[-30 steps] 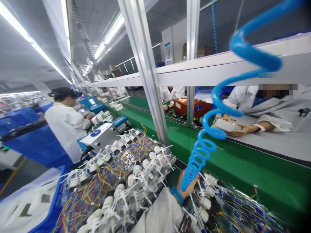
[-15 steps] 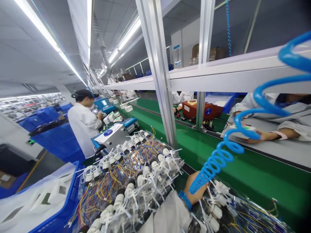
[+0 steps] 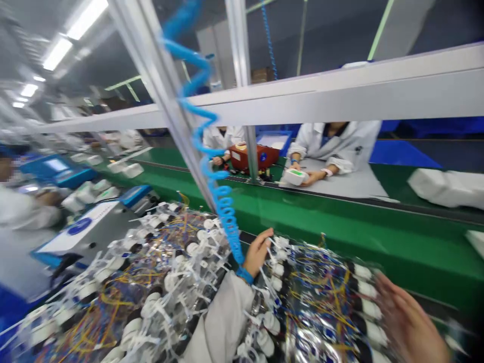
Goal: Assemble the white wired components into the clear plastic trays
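Observation:
My left hand, with a blue wrist band, rests at the upper left edge of a pile of bagged wired parts; its fingers are apart. At the pile's right side is my right hand, blurred, fingers stretched beside the white and black cylinders; no held item shows. Another pile of bagged parts, with colored wires and white ties, lies left of my left sleeve. A blue coiled hose hangs down to my left wrist.
Beyond the piles runs a green conveyor. Across it, a person in white holds a white device near a red box. A metal post and blue-gray machine stand left. Another person is at the left edge.
The view has swung right. My right hand has come into view, along with more of the right pile. My left hand now shows at its edge, with the hose hanging more upright.

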A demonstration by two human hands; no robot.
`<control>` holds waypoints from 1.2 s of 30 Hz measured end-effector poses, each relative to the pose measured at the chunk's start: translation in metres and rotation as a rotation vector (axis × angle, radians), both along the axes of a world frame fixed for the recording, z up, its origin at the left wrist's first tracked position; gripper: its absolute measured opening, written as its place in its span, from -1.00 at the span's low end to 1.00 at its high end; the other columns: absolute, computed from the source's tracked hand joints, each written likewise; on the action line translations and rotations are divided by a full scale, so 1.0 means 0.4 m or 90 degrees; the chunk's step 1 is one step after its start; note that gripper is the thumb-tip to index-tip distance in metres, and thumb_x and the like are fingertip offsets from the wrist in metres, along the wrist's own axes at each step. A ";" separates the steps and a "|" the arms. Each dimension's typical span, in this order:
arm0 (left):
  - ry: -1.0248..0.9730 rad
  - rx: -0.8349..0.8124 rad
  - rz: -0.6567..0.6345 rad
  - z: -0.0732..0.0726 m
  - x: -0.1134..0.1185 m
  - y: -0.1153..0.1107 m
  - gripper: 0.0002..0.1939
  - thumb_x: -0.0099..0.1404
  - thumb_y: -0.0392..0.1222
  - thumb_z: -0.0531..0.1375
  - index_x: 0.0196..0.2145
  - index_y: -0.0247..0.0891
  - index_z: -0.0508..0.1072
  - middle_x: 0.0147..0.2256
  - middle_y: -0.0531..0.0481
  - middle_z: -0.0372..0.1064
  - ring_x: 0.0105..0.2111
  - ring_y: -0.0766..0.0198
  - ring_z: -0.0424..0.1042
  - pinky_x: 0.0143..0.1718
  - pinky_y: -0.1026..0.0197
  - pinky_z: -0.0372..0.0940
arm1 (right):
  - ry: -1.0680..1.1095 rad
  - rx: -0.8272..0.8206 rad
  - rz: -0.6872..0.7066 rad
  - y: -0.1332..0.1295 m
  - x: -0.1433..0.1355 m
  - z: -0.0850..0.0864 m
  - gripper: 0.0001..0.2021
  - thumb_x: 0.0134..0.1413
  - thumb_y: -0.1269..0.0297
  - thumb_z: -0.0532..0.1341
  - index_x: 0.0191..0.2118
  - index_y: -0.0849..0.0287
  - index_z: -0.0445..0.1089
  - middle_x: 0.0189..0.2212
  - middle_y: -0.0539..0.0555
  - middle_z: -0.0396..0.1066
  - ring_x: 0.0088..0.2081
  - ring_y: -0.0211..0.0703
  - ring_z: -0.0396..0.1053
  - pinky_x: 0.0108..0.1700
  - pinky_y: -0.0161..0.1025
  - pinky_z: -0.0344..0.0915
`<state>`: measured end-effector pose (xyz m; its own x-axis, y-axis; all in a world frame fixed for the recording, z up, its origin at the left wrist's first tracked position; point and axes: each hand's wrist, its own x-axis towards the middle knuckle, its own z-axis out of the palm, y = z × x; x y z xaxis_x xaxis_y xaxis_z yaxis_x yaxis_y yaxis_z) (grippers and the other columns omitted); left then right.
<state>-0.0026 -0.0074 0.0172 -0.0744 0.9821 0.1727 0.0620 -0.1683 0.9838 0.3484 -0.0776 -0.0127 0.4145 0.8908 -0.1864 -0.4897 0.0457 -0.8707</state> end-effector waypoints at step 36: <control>0.380 0.146 -0.388 0.287 0.083 -0.009 -0.63 0.27 -0.04 0.28 0.02 -0.15 0.50 0.02 -0.13 0.48 0.02 0.05 0.43 0.12 0.01 0.29 | -0.939 0.285 0.565 0.128 -0.239 0.349 -0.66 0.22 0.61 0.13 -0.12 0.10 0.57 -0.15 0.07 0.59 -0.10 -0.05 0.51 -0.04 -0.20 0.33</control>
